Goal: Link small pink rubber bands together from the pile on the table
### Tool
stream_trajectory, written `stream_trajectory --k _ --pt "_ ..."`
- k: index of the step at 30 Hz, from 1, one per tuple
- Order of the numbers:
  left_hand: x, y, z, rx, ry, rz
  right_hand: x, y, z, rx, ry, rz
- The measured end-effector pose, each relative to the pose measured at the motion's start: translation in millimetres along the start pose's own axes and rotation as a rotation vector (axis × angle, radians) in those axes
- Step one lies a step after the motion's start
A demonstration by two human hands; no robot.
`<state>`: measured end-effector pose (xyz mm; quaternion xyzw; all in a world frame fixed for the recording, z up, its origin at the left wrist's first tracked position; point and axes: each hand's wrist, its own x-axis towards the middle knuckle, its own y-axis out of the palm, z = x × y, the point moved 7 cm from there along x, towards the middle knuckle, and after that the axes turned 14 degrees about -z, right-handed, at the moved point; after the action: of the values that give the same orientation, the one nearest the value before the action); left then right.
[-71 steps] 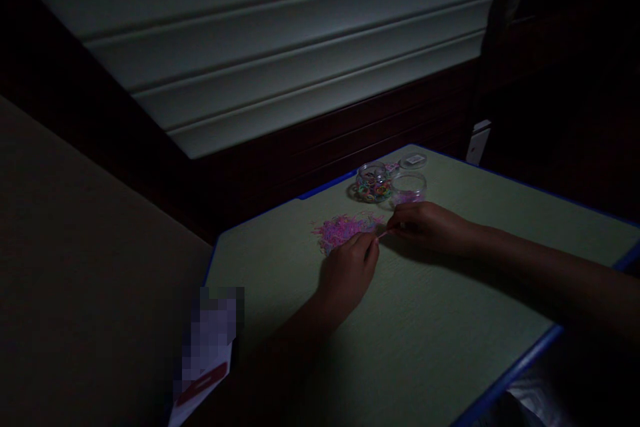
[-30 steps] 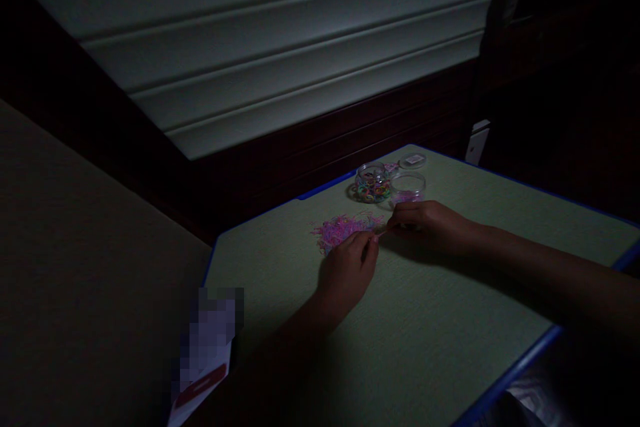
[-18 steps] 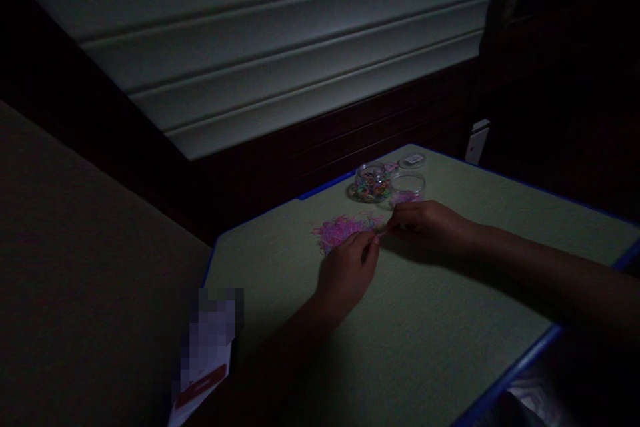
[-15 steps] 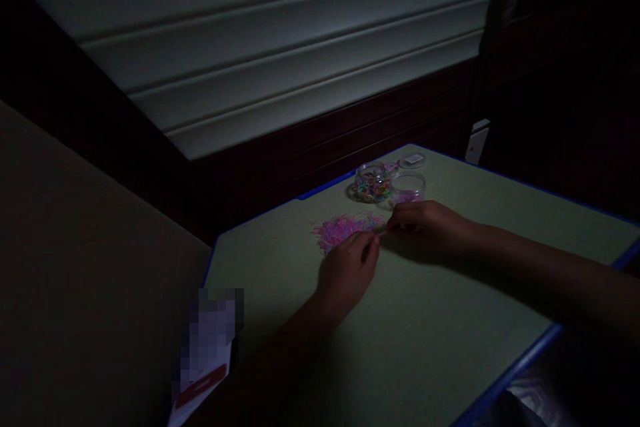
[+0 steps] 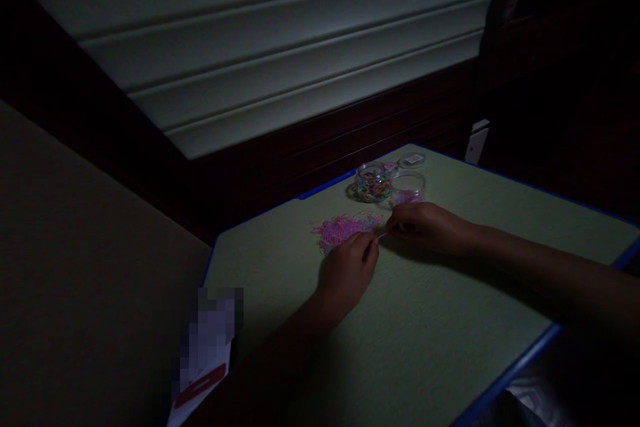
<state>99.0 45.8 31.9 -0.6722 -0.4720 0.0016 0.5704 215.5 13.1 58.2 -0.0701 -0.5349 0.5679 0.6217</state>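
Observation:
A thin pink band (image 5: 383, 235) stretches across the small gap between my two hands. My left hand (image 5: 349, 270) is closed and pinches its left end. The fingertips of my right hand (image 5: 417, 225), also closed, hold the other end. Just behind my left hand lies a loose pile of small pink and purple bands (image 5: 343, 228), partly covered by that hand. Beyond my right hand stands an open clear round container (image 5: 407, 185) with some pink bands inside. Left of it is a clear jar (image 5: 371, 185) full of multicoloured bands.
A clear round lid (image 5: 413, 160) with a white label lies near the far corner of the pale green, blue-edged table (image 5: 430, 333). A white printed item (image 5: 207, 360), partly pixelated, is at the lower left. Slatted panels (image 5: 300, 33) rise behind the table.
My right hand has shifted very slightly downward, and the band between the hands shows a little more clearly. Both hands keep their pinch, and the pile and containers have not moved.

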Motion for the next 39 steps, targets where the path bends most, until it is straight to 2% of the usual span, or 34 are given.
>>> stream_trajectory --k 13,20,29,39 --pt "-1.1 -0.6 1.5 -0.004 -0.014 -0.004 0.8 1.0 -1.9 -0.023 0.046 0.033" --pt "-0.2 -1.1 -1.1 0.005 0.006 0.002 0.7 5.4 -0.5 0.004 0.018 0.062" --pt "-1.0 0.6 -0.7 -0.003 0.010 0.011 -0.2 3.1 -0.4 -0.054 0.022 0.028" --pt "-1.8 2.0 0.1 0.002 0.011 0.017 -0.5 1.8 2.7 -0.109 -0.036 0.073"
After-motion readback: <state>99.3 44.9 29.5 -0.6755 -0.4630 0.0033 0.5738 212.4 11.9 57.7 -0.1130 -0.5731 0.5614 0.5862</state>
